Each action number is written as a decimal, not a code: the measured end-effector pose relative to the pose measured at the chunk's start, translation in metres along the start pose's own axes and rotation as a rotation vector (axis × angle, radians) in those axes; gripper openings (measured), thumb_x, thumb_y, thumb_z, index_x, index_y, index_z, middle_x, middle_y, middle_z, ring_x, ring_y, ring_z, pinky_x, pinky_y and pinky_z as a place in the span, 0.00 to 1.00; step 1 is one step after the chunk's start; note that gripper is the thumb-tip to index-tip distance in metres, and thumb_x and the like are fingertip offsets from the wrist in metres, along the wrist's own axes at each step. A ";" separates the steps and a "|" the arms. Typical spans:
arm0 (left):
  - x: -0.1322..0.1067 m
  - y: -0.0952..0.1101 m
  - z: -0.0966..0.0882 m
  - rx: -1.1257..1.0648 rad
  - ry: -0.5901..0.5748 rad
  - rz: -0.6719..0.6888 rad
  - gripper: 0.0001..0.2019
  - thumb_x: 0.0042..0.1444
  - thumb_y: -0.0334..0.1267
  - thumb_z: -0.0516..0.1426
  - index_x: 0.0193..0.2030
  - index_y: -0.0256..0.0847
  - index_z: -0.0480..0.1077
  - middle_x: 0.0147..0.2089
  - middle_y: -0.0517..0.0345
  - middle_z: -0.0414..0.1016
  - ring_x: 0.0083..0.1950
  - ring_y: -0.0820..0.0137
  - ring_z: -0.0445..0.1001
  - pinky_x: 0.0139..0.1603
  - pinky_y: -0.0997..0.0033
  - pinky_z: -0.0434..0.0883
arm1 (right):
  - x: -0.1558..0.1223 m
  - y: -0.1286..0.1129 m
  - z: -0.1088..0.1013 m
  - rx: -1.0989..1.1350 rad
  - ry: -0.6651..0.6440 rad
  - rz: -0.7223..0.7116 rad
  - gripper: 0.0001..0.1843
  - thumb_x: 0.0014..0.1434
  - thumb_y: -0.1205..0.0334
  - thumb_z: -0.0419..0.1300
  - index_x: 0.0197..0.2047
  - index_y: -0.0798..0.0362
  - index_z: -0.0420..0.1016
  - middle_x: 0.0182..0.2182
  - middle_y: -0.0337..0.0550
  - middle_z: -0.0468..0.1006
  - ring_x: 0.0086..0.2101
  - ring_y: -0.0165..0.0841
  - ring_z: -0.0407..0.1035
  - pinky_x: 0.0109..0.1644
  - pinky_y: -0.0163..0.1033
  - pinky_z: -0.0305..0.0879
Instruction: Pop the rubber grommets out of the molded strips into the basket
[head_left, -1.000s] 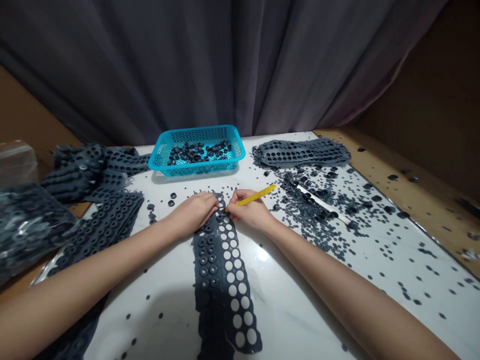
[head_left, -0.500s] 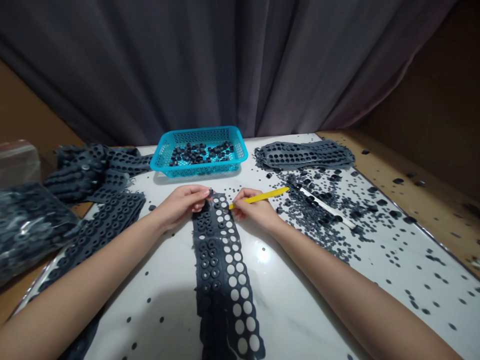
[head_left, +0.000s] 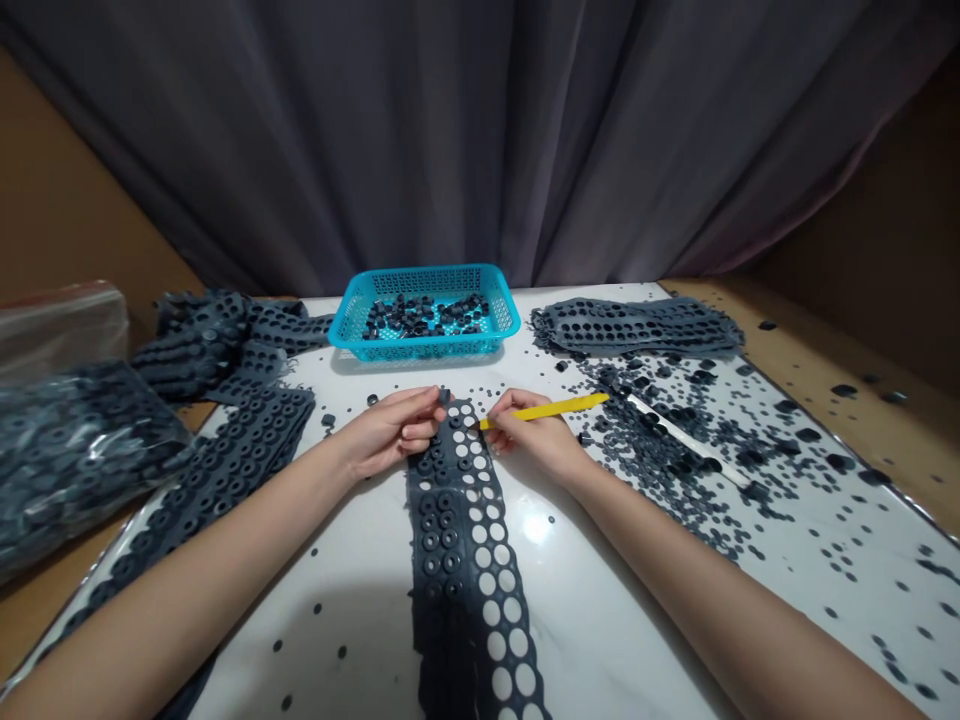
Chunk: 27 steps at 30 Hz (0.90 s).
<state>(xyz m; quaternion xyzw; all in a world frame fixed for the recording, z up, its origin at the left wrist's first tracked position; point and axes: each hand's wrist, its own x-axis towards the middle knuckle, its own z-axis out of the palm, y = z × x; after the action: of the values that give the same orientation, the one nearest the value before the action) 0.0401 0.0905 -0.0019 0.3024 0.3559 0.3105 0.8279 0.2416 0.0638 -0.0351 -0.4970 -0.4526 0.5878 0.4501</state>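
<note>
A long dark rubber sheet (head_left: pixel 465 560) with rows of round holes and small rings lies down the middle of the white table (head_left: pixel 615 600). My left hand (head_left: pixel 394 430) pinches the sheet's far left edge, fingers closed on it. My right hand (head_left: pixel 536 435) rests at the sheet's right edge and grips a yellow stick tool (head_left: pixel 551 409), whose tip points left at the sheet's top rows.
A turquoise basket (head_left: pixel 426 310) with several black rings stands behind the hands. Stacks of punched sheets lie at back right (head_left: pixel 637 325) and on the left (head_left: pixel 225 460). Loose black scraps (head_left: pixel 675 440) litter the right side. A plastic bag of parts (head_left: pixel 67 450) sits far left.
The view has shifted, so everything sits a little lower and to the right. My left hand's fingers have closed round the sheet's top edge. The yellow tool stays at the sheet's far end.
</note>
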 end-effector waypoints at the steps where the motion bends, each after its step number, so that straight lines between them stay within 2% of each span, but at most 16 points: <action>1: 0.000 0.000 0.000 0.014 0.011 0.005 0.07 0.57 0.32 0.58 0.29 0.32 0.67 0.28 0.59 0.67 0.16 0.88 0.54 0.13 0.90 0.52 | 0.000 0.000 0.000 0.003 0.006 0.001 0.07 0.45 0.63 0.62 0.25 0.53 0.66 0.16 0.37 0.74 0.17 0.26 0.67 0.24 0.31 0.65; 4: 0.000 -0.001 0.002 0.086 0.072 0.014 0.03 0.55 0.31 0.58 0.32 0.34 0.67 0.33 0.55 0.71 0.20 0.86 0.61 0.15 0.90 0.58 | -0.001 -0.001 0.000 0.044 0.022 0.023 0.09 0.46 0.60 0.64 0.30 0.53 0.69 0.20 0.38 0.76 0.20 0.27 0.69 0.27 0.33 0.68; 6: 0.001 0.000 0.002 0.132 0.119 0.058 0.05 0.51 0.26 0.57 0.35 0.35 0.67 0.41 0.52 0.73 0.29 0.81 0.70 0.25 0.86 0.68 | -0.001 -0.001 -0.001 0.084 0.014 0.031 0.13 0.46 0.58 0.66 0.35 0.53 0.72 0.24 0.40 0.78 0.24 0.28 0.71 0.30 0.35 0.71; 8: 0.003 0.001 0.001 0.165 0.159 0.119 0.11 0.45 0.22 0.54 0.35 0.37 0.66 0.45 0.53 0.72 0.38 0.76 0.73 0.37 0.79 0.73 | -0.001 0.000 -0.003 0.093 -0.006 0.021 0.15 0.46 0.57 0.67 0.37 0.54 0.73 0.28 0.42 0.78 0.27 0.30 0.73 0.34 0.37 0.72; 9: 0.004 0.001 0.000 0.186 0.178 0.150 0.12 0.41 0.22 0.52 0.34 0.38 0.64 0.44 0.53 0.71 0.39 0.75 0.73 0.38 0.77 0.73 | 0.000 0.001 -0.003 0.076 -0.011 0.013 0.15 0.45 0.58 0.67 0.36 0.54 0.74 0.28 0.43 0.79 0.28 0.30 0.73 0.34 0.37 0.72; 12: 0.006 0.003 -0.004 0.336 0.219 0.244 0.13 0.36 0.25 0.49 0.32 0.39 0.61 0.33 0.59 0.67 0.29 0.76 0.67 0.31 0.75 0.68 | -0.001 0.003 -0.002 -0.028 0.019 -0.025 0.09 0.44 0.63 0.65 0.32 0.55 0.75 0.27 0.42 0.78 0.26 0.30 0.72 0.32 0.36 0.70; 14: 0.006 0.002 -0.005 0.512 0.239 0.332 0.09 0.39 0.28 0.50 0.31 0.39 0.61 0.28 0.61 0.63 0.26 0.76 0.62 0.28 0.75 0.64 | -0.001 0.003 0.000 -0.119 0.054 -0.063 0.06 0.44 0.66 0.62 0.30 0.55 0.75 0.23 0.41 0.77 0.24 0.30 0.70 0.30 0.34 0.68; 16: 0.006 -0.001 -0.006 0.778 0.249 0.431 0.06 0.45 0.32 0.52 0.32 0.39 0.65 0.27 0.62 0.63 0.27 0.74 0.62 0.29 0.73 0.63 | -0.002 0.002 0.003 -0.193 0.077 -0.087 0.06 0.44 0.67 0.60 0.29 0.55 0.75 0.21 0.39 0.75 0.22 0.29 0.69 0.29 0.34 0.66; 20: 0.007 -0.010 -0.006 1.355 0.156 0.654 0.07 0.51 0.34 0.55 0.37 0.39 0.72 0.35 0.56 0.70 0.38 0.68 0.68 0.41 0.67 0.66 | -0.002 0.001 0.006 -0.255 0.092 -0.084 0.06 0.44 0.66 0.59 0.29 0.55 0.75 0.21 0.39 0.75 0.22 0.30 0.70 0.29 0.34 0.67; 23: 0.011 -0.015 -0.008 1.537 0.097 0.728 0.08 0.53 0.32 0.55 0.40 0.39 0.72 0.39 0.53 0.72 0.45 0.64 0.69 0.48 0.63 0.65 | -0.001 0.003 0.006 -0.251 0.096 -0.083 0.06 0.45 0.64 0.60 0.29 0.55 0.75 0.23 0.41 0.76 0.24 0.31 0.71 0.30 0.35 0.68; 27: 0.015 -0.019 -0.012 1.625 0.086 0.728 0.09 0.55 0.33 0.55 0.43 0.38 0.71 0.40 0.52 0.71 0.46 0.63 0.68 0.49 0.61 0.66 | 0.000 0.003 0.007 -0.276 0.091 -0.088 0.06 0.46 0.63 0.59 0.29 0.55 0.74 0.24 0.42 0.77 0.25 0.32 0.71 0.31 0.36 0.68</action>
<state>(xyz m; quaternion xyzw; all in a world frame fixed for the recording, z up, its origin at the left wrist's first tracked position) 0.0449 0.0934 -0.0280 0.8785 0.3788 0.2170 0.1939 0.2340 0.0623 -0.0376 -0.5600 -0.5296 0.4764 0.4230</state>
